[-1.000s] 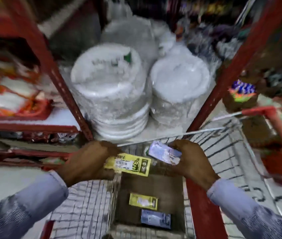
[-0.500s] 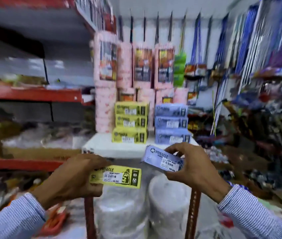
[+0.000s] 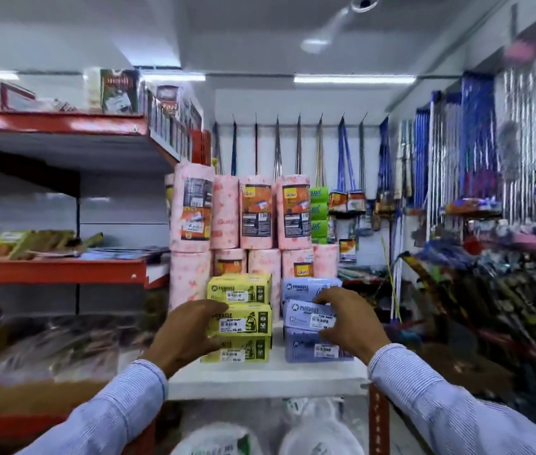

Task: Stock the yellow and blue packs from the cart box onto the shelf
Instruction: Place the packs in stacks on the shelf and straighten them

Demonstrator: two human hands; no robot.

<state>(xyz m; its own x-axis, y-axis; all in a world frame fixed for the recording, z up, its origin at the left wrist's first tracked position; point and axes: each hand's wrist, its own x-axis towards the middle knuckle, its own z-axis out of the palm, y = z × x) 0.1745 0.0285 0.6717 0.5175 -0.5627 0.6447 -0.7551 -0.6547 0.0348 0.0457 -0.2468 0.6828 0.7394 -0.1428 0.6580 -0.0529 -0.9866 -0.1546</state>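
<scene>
Your left hand (image 3: 187,333) grips a yellow pack (image 3: 243,321), your right hand (image 3: 350,323) a blue pack (image 3: 307,318); below both grips runs the white shelf (image 3: 260,377), pink rolls (image 3: 256,211) stacked behind.

White shelf (image 3: 260,377) carries a yellow pack stack (image 3: 238,351), a blue pack stack (image 3: 306,351) beside it, and pink rolls (image 3: 189,277) behind.
</scene>
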